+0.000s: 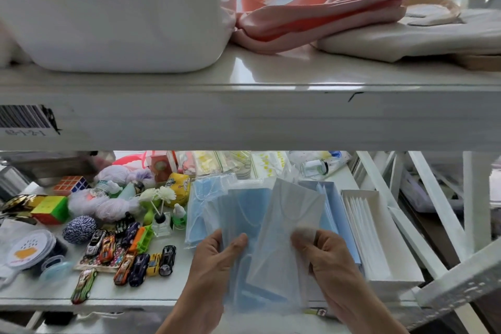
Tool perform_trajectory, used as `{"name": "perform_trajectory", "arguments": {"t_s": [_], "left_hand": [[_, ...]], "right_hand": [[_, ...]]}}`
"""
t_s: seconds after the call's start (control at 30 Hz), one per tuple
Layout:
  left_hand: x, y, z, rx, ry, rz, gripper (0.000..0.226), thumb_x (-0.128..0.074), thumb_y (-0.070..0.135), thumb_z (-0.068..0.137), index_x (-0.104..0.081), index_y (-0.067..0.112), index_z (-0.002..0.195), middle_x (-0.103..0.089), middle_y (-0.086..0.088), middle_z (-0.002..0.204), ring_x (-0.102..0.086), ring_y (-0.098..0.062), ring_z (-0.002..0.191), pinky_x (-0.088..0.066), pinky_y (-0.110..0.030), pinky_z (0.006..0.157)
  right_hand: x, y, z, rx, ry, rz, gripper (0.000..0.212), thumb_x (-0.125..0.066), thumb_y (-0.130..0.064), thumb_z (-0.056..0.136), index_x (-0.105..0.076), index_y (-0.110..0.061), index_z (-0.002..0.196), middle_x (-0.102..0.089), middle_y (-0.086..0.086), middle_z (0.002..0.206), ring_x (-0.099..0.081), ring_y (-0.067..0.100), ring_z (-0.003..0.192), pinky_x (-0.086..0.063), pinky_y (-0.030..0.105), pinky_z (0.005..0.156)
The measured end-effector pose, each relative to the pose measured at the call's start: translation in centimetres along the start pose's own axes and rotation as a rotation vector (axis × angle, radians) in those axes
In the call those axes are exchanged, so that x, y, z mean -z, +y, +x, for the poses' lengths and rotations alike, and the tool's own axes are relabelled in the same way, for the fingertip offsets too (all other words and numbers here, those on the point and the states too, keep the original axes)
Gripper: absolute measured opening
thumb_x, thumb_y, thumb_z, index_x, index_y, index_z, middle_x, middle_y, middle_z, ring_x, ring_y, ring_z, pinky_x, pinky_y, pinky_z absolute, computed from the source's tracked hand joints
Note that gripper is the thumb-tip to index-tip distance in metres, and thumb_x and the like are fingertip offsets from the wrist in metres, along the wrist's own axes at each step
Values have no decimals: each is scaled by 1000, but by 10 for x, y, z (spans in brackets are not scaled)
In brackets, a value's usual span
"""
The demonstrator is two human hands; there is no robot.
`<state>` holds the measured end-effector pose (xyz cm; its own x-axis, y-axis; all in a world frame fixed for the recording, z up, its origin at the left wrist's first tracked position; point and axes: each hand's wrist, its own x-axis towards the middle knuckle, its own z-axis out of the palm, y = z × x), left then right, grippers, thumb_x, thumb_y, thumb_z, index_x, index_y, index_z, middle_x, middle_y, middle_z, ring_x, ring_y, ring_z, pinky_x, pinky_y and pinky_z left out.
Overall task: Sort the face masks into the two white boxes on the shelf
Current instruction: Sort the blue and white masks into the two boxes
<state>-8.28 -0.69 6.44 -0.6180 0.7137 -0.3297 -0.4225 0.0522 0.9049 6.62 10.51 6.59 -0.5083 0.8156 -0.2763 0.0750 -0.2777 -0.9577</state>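
Blue face masks [260, 225] fanned above lower shelf [162, 287], left hand [217, 260] gripping stack, right hand [325, 255] pinching one mask [287, 225] free, likely for sorting; two white boxes [379, 238] just right, part filled.

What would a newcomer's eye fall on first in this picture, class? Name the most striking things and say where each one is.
First, the two hands, left and right, low in the middle, holding a fan of blue masks over the lower shelf. Next, the toy cars and cubes crowding that shelf on the left. Then the white box of white masks at the right, and the pink cloth on the upper shelf.
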Motion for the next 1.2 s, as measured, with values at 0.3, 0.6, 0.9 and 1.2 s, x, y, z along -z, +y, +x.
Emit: {"name": "perform_trajectory", "arguments": {"t_s": [0.3, 0.6, 0.9, 1.2], "left_hand": [[13, -8, 5, -6, 61, 10, 19, -68, 6, 87, -71, 3, 105, -78, -17, 86, -72, -27, 61, -62, -37, 55], [3, -7, -1, 11, -7, 14, 21, -68, 4, 87, -70, 1, 108, -78, -18, 86, -73, -25, 61, -62, -34, 52], [4, -5, -7, -2, 3, 16, 20, -67, 6, 85, -71, 4, 104, -78, -16, 82, -74, -24, 61, -60, -32, 49], [-3, -6, -4, 12, -3, 43, 23, -68, 9, 87, -71, 5, 109, -78, -18, 91, -74, -31, 75, -61, -40, 66]], "right_hand": [[165, -83, 25, 288, 623, -1350, 30, -62, -9, 85, -47, -8, 60, -46, 15, 56, -59, 42, 62, -40, 35, 59], [160, -32, 89, -67, 345, -1608, 18, -52, -9, 91, -61, -2, 106, -68, 18, 106, -69, 34, 96, -55, 35, 74], [173, -38, 74, 147, 459, -1520, 20, -46, -16, 93, -54, -6, 78, -66, 17, 80, -62, 32, 72, -48, 33, 62], [167, -24, 84, 115, 475, -1504, 14, -52, -17, 94, -60, -7, 87, -69, 19, 89, -69, 36, 85, -50, 35, 67]]}}
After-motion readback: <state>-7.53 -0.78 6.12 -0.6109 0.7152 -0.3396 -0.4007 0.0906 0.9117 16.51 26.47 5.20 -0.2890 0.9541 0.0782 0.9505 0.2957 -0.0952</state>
